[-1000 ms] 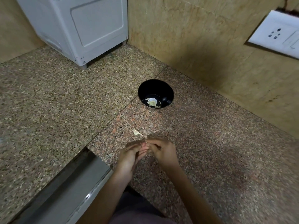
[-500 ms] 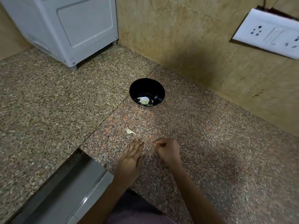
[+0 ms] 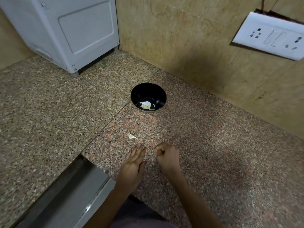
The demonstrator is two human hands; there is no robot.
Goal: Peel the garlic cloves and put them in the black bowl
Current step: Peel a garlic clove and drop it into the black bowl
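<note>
The speckled brown-and-pink granite countertop (image 3: 49,104) looks polished yet grainy. The round black bowl (image 3: 146,91) is glossy (highlights glint inside). The white box-shaped plastic appliance (image 3: 74,30) appears smooth and matt.

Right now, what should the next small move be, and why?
Probably carry the right hand forward over the bowl and open it. Its fingers are curled as if round a clove, though none shows. The left hand lies flat and open on the counter, and the bowl already holds peeled garlic.
</note>
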